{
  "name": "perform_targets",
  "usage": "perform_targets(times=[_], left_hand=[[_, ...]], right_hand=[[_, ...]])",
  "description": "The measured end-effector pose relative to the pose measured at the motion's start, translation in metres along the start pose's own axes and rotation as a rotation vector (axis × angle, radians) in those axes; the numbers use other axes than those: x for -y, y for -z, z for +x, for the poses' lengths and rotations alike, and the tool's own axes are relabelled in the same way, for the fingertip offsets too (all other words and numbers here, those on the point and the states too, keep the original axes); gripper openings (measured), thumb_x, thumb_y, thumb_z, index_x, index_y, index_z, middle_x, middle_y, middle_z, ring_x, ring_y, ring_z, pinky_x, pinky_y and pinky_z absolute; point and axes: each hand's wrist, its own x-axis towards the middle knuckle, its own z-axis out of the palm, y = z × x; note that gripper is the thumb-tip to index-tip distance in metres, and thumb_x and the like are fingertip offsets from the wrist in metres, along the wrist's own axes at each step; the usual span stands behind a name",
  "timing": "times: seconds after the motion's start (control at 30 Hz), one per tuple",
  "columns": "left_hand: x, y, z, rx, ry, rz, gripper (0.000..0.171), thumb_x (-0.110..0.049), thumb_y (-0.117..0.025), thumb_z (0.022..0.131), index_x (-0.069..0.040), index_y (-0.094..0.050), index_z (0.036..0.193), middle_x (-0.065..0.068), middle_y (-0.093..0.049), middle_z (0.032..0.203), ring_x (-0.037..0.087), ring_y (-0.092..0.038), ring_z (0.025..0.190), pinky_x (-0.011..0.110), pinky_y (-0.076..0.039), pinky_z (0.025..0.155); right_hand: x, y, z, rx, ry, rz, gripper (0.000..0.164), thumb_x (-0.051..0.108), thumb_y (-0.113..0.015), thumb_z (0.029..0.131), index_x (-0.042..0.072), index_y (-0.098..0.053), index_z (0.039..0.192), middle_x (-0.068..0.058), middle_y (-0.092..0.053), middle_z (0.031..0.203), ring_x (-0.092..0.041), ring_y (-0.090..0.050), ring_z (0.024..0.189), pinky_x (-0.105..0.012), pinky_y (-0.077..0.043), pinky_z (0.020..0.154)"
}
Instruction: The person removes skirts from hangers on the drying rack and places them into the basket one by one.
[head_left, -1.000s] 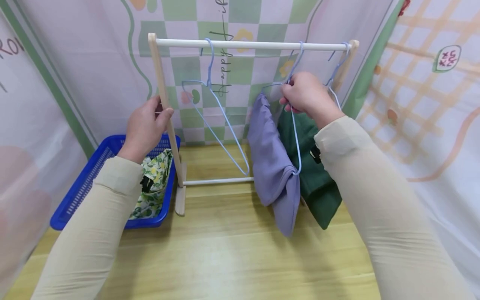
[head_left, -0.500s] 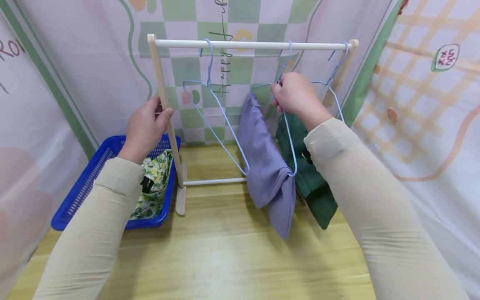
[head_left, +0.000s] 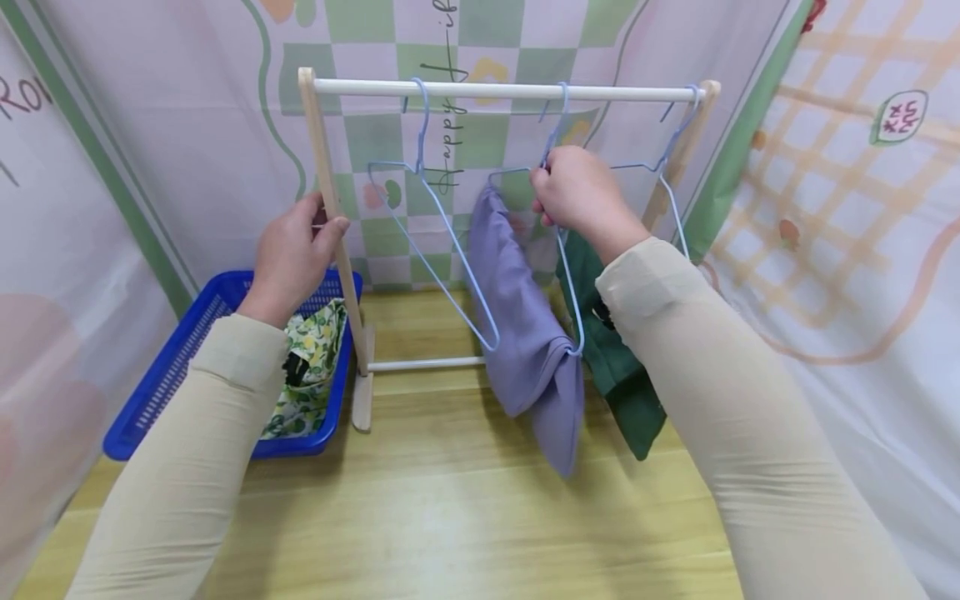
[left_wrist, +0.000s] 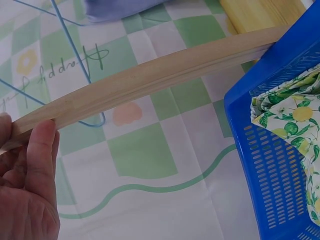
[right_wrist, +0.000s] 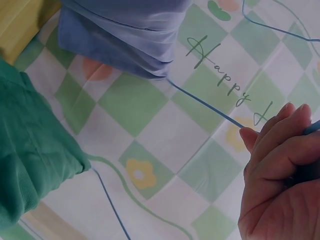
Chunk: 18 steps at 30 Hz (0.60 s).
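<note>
My right hand grips the neck of a blue wire hanger hooked on the rack's white top rail. A purple garment hangs from that hanger. To its right, a dark green garment hangs on another blue hanger, partly hidden by my right arm. My left hand pinches the left wooden post of the clothes rack between thumb and fingers. In the left wrist view the thumb lies against the post. A bare blue hanger hangs between my hands.
A blue plastic basket stands left of the rack on the wooden table. In it lies a lemon-print garment with something black on it. A patterned cloth backdrop stands behind the rack.
My right hand has slid the hanger with the purple garment leftward along the rail, widening the gap from the green garment's hanger. My left hand has stayed on the post.
</note>
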Motion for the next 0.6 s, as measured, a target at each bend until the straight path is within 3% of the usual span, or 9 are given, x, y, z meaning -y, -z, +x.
perform_targets(times=[0.37, 0.6], left_hand=[[0.0, -0.001, -0.001, -0.006, -0.004, 0.006, 0.045, -0.037, -0.048, 0.112, 0.0, -0.056, 0.137, 0.021, -0.068, 0.127, 0.036, -0.069, 0.108, 0.051, -0.058, 0.089], [0.001, 0.0, 0.0, 0.002, 0.0, -0.003, 0.046, -0.038, -0.048, 0.111, -0.001, -0.056, 0.137, 0.021, -0.067, 0.128, 0.036, -0.069, 0.108, 0.051, -0.058, 0.089]], right_hand=[[0.01, -0.005, 0.001, 0.019, 0.009, 0.016, 0.039, 0.032, -0.035, 0.112, 0.006, -0.063, 0.12, -0.004, -0.077, 0.1, -0.022, -0.068, 0.086, -0.038, -0.047, 0.09], [0.019, -0.007, -0.001, 0.017, 0.007, 0.014, 0.04, 0.032, -0.034, 0.112, 0.006, -0.063, 0.123, -0.004, -0.076, 0.104, -0.019, -0.071, 0.083, -0.039, -0.048, 0.087]])
